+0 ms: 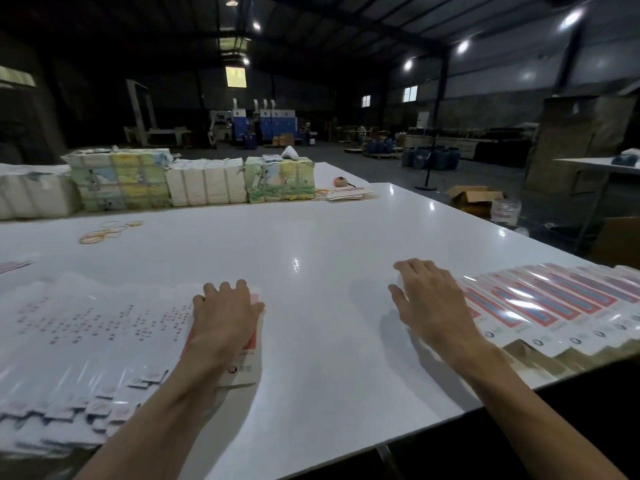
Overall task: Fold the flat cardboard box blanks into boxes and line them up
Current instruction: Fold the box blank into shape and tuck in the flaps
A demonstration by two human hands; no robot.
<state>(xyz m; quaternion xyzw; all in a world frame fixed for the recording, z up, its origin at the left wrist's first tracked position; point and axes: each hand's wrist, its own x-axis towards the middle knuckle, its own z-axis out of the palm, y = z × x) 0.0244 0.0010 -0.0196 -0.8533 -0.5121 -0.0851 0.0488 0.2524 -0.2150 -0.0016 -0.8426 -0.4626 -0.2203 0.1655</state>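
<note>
Two risks stand out. The glossy table point(311, 237) looks slick, so the flat blank point(247, 370) under the left hand point(227, 315) could skate away instead of lifting free. It could also drag its neighbours out of the overlapped spread of blanks point(86, 323) that covers the near left of the table. On the other side, a careless nudge from the right hand point(431, 299) could knock the row of finished boxes point(540, 303) askew. They lean on one another along the near right edge and some overhang it, so a push might tip the outer ones off. The left hand lies palm down on the last blank at the right end of the spread, with its fingers fairly straight and close together; it presses rather than grips. The right hand is also palm down with its fingers extended and slightly spread. It rests at the left end of the row and holds nothing that I can see, though whatever lies beneath its palm is hidden. Both forearms reach forward from the near edge, well apart.
</note>
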